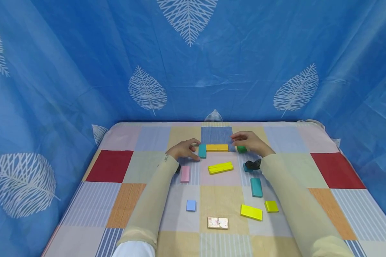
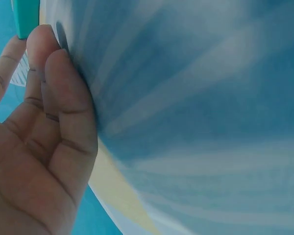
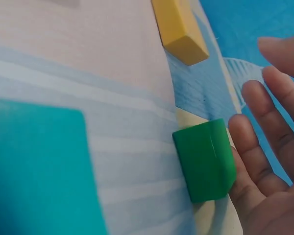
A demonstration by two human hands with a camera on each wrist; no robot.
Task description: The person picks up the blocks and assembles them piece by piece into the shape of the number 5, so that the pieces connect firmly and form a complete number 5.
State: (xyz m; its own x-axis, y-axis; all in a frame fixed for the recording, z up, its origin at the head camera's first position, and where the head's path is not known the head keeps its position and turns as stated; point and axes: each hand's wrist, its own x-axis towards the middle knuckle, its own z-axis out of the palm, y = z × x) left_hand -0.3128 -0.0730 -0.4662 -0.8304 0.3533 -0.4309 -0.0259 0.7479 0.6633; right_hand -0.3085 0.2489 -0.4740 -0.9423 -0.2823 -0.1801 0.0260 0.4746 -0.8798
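Observation:
In the head view, my left hand [image 1: 184,149] is at a teal block [image 1: 202,151], its thumb and forefinger at the block's two ends. The left wrist view shows one fingertip touching the lower corner of that teal block [image 2: 27,18], while the other fingers are bent. Right beside it lies an orange-yellow block [image 1: 217,148]. My right hand [image 1: 251,142] hovers around a small green block [image 1: 241,149] with loosely extended fingers. From the right wrist, the green block [image 3: 206,161] stands close against the little-finger side, and nothing is pinched.
Nearer me on the patchwork cloth lie a yellow block [image 1: 220,168], a pink block [image 1: 184,174], a teal block [image 1: 256,187], a small blue block [image 1: 191,205], a patterned block [image 1: 217,222] and further yellow pieces [image 1: 251,212]. A blue curtain [image 1: 193,89] hangs behind the table.

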